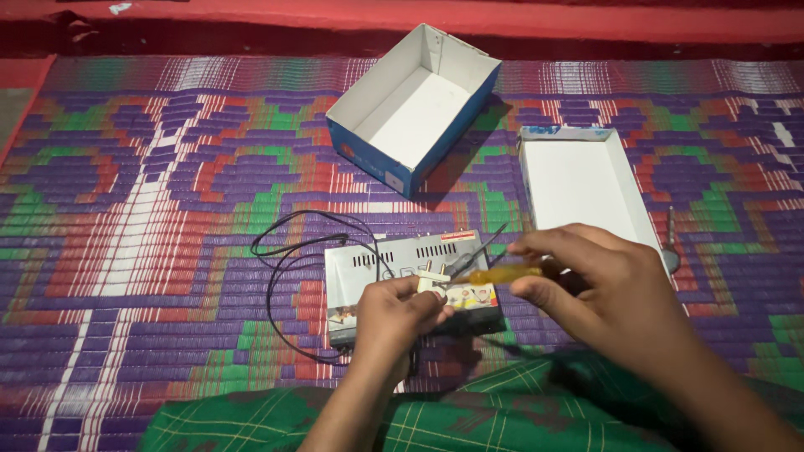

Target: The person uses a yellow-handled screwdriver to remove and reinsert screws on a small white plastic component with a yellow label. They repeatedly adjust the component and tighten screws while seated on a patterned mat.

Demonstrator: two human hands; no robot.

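Observation:
My left hand [400, 311] holds a white electric plug [433, 281] with its pins up, over a grey metal box-shaped device [394, 264] with vent slots. My right hand [599, 289] grips a screwdriver [500, 273] with a translucent yellow handle; its metal tip points left at the plug. A black cable [289, 251] runs from the device and loops on the mat to its left.
A patterned purple, red and green mat [167, 209] covers the floor. An open white box with blue sides [414, 105] stands behind the device. A flat white box lid [582, 180] lies at right, a metal tool [672, 243] beside it. Green checked cloth [435, 418] covers my lap.

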